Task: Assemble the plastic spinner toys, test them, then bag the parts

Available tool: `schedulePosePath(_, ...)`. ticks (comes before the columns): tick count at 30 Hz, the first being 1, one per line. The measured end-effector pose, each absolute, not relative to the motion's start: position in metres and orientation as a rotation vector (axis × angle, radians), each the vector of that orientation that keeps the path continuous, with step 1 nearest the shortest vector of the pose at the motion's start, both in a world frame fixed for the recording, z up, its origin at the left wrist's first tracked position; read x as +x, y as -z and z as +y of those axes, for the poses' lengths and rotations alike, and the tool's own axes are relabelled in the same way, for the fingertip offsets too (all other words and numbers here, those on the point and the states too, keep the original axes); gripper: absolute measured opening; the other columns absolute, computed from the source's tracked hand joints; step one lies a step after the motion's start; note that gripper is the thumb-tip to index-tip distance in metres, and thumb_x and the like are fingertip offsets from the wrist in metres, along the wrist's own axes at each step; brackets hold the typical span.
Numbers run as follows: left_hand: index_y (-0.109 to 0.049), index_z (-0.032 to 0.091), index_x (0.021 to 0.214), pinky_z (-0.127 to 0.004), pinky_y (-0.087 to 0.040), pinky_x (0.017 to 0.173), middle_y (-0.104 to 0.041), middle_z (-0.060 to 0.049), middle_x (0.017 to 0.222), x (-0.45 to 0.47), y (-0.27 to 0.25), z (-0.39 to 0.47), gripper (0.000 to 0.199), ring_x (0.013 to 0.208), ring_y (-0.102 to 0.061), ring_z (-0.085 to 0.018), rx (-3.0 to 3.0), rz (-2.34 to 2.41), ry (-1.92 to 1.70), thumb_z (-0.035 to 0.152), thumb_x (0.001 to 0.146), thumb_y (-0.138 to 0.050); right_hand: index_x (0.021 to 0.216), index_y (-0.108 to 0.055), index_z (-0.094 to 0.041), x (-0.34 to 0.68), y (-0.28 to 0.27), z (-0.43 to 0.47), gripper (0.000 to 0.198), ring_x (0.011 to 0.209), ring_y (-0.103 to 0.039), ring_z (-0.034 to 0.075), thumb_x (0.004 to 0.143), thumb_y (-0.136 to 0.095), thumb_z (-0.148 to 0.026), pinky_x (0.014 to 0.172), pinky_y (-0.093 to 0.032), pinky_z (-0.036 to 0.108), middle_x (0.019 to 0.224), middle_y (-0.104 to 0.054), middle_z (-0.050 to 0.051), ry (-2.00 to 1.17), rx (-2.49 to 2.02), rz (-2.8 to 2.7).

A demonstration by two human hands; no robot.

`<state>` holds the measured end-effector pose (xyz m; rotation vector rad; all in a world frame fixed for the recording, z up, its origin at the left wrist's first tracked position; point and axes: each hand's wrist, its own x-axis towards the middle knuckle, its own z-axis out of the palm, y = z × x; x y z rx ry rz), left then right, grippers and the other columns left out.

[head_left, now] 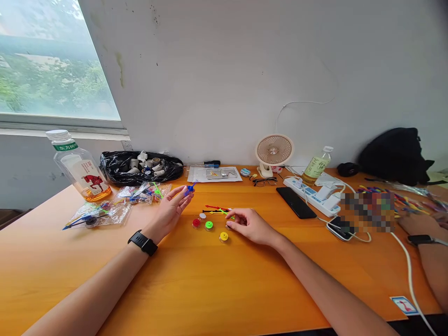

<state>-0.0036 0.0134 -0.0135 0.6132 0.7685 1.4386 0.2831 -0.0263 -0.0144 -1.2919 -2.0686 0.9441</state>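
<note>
My left hand is raised a little above the table, its fingers closed on a small blue plastic piece with a thin pointed end. My right hand rests low over the table, thumb and fingertips pinched at a small piece they mostly hide. Between the hands are small round pieces with clear bases: a red one, a green one and a yellow one. A small white disc lies behind them. Thin plastic arrows, including a red arrow and a black arrow, lie just beyond.
Clear bags of coloured parts lie at left, beside a large bottle and a black bag. At right are a fan, a phone, a power strip and a co-worker's arm.
</note>
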Motion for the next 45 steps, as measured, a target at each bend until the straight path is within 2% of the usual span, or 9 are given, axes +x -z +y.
schedulePosePath(13,-0.073,0.013,0.104,-0.020,-0.062,0.086,-0.078,-0.012,0.104,-0.008,0.013,0.019,0.011,0.092,-0.077,-0.014,0.538,0.768,-1.457,0.010,0.094,-0.074,0.098,-0.076,-0.018,0.281,0.012,-0.028,0.032,0.062,-0.046,0.013,0.096,-0.066,-0.048,0.058,-0.033,0.027,0.069,-0.059,-0.001,-0.938,-1.241,-2.105)
schedulePosePath(15,-0.071,0.012,0.104,-0.022,-0.063,0.087,-0.077,-0.015,0.108,-0.009,0.012,0.020,0.007,0.095,-0.077,-0.016,0.497,0.777,-1.451,0.016,0.098,-0.070,0.098,-0.076,-0.018,0.282,0.013,-0.028,0.032,0.062,-0.047,0.013,0.096,-0.065,-0.048,0.058,-0.033,0.027,0.069,-0.060,-0.001,-0.923,-1.235,-2.106)
schedulePosePath(19,-0.070,0.009,0.106,-0.028,-0.065,0.088,-0.075,-0.023,0.114,-0.011,0.008,0.019,0.038,0.105,-0.076,-0.024,0.404,0.748,-1.404,0.045,0.105,-0.057,0.103,-0.075,-0.019,0.282,0.016,-0.026,0.031,0.062,-0.049,0.014,0.100,-0.061,-0.047,0.059,-0.035,0.028,0.071,-0.062,0.000,-0.850,-1.252,-2.108)
schedulePosePath(21,-0.070,0.007,0.108,-0.030,-0.065,0.089,-0.073,-0.024,0.116,-0.012,0.006,0.018,0.048,0.109,-0.075,-0.026,0.413,0.725,-1.389,0.053,0.103,-0.056,0.109,-0.075,-0.020,0.283,0.015,-0.027,0.029,0.069,-0.054,0.017,0.101,-0.061,-0.044,0.066,-0.041,0.030,0.079,-0.066,0.002,-0.697,-1.249,-2.133)
schedulePosePath(24,-0.070,0.007,0.110,-0.030,-0.064,0.092,-0.073,-0.023,0.117,-0.011,0.005,0.016,0.049,0.111,-0.074,-0.027,0.448,0.717,-1.389,0.055,0.100,-0.061,0.121,-0.072,-0.022,0.283,0.012,-0.028,0.029,0.098,-0.061,0.023,0.099,-0.065,-0.040,0.089,-0.049,0.037,0.105,-0.070,0.008,-0.440,-1.169,-2.194)
schedulePosePath(27,-0.070,0.007,0.107,-0.030,-0.064,0.093,-0.074,-0.022,0.116,-0.010,0.005,0.015,0.046,0.109,-0.075,-0.027,0.464,0.739,-1.394,0.052,0.097,-0.066,0.133,-0.068,-0.025,0.284,0.009,-0.031,0.040,0.120,-0.056,0.028,0.097,-0.069,-0.043,0.106,-0.047,0.043,0.125,-0.066,0.011,-0.378,-1.120,-2.249)
schedulePosePath(33,-0.071,0.010,0.096,-0.031,-0.064,0.094,-0.075,-0.017,0.106,-0.008,0.007,0.016,0.032,0.103,-0.075,-0.024,0.479,0.769,-1.429,0.042,0.094,-0.073,0.152,-0.055,-0.030,0.285,0.011,-0.035,0.067,0.146,-0.039,0.034,0.093,-0.072,-0.056,0.120,-0.039,0.055,0.154,-0.055,0.011,-0.459,-1.120,-2.406)
schedulePosePath(38,-0.067,0.016,0.086,-0.035,-0.064,0.096,-0.075,-0.010,0.095,-0.006,0.007,0.015,0.027,0.096,-0.075,-0.021,0.480,0.730,-1.472,0.040,0.091,-0.077,0.155,-0.052,-0.029,0.287,0.013,-0.035,0.072,0.152,-0.033,0.037,0.093,-0.069,-0.060,0.121,-0.038,0.058,0.157,-0.056,0.009,-0.529,-1.134,-2.440)
schedulePosePath(45,-0.070,0.012,0.093,-0.031,-0.064,0.090,-0.075,-0.013,0.101,-0.007,0.006,0.015,0.029,0.096,-0.075,-0.022,0.483,0.757,-1.411,0.041,0.092,-0.076,0.145,-0.062,-0.024,0.293,0.014,-0.026,0.055,0.141,-0.046,0.032,0.102,-0.056,-0.058,0.119,-0.040,0.053,0.145,-0.064,0.012,-0.455,-1.176,-2.372)
